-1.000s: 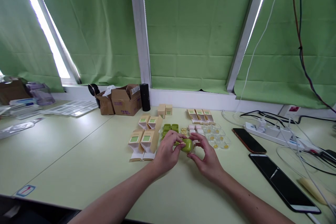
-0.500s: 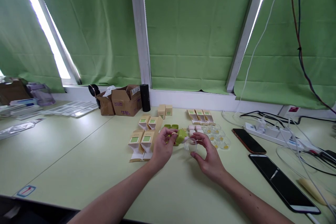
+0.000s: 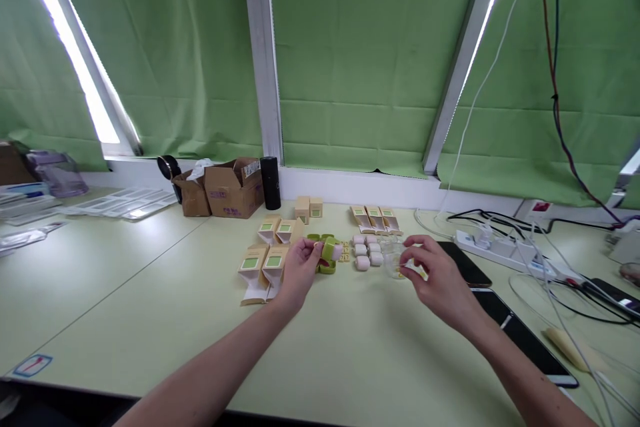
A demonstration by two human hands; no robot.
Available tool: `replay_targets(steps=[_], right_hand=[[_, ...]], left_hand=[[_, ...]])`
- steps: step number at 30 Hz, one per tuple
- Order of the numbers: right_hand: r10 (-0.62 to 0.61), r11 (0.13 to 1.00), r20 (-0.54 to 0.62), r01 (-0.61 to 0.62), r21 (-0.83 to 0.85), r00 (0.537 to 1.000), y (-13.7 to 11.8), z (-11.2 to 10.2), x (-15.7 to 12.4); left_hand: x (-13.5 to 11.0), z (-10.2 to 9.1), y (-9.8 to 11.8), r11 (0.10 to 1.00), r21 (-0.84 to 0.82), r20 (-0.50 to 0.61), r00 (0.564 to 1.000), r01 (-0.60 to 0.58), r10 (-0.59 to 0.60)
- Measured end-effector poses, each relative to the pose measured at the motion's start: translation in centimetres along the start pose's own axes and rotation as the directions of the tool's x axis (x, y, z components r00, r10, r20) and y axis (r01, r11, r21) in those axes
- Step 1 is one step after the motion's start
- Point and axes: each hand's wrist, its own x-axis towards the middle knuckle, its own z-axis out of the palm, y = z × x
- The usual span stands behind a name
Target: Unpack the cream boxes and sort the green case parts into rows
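My left hand pinches a small green case, whose pale pink inner part points right. Several like green cases lie on the table just behind and below it. My right hand is off to the right, thumb and fingers closed on the edge of a clear plastic cup. Beyond that cup lie other clear plastic pieces with yellow spots, partly hidden by the hand. Between the hands sit several pale pink rounded blocks and small yellow squares.
Folded card boxes with green labels stand left of my left hand; more card boxes stand at the back. Phones, a power strip and cables are on the right. Cardboard boxes and a black cylinder stand by the wall.
My right hand has moved right with the clear cup, away from the green case. The left hand keeps the case and has shifted slightly left in view.
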Motion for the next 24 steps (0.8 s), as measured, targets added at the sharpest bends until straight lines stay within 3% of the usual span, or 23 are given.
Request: replay_targets(steps=[4,10,20,24], right_hand=[[0.092,0.99,0.002,-0.091,-0.106,0.996,3.3,-1.4,-2.0],[0.219,0.958,0.102,-0.194,-0.213,0.97,6.9,-0.8,-4.7],[0.268,0.935,0.115,-0.229,-0.272,0.957,8.4,0.0,-4.8],[0.242,0.943,0.022,-0.229,-0.242,0.97,7.7,-0.8,-4.5]], left_hand=[[0.1,0.0,-0.2,1.0,-0.011,0.007,1.0,-0.002,0.002],[0.5,-0.2,-0.8,0.999,-0.025,0.014,1.0,0.02,-0.02],[0.3,-0.1,-0.7,0.995,-0.083,0.051,0.997,0.062,-0.058],[0.1,0.0,-0.7,0.988,-0.125,0.074,0.994,0.089,-0.08]])
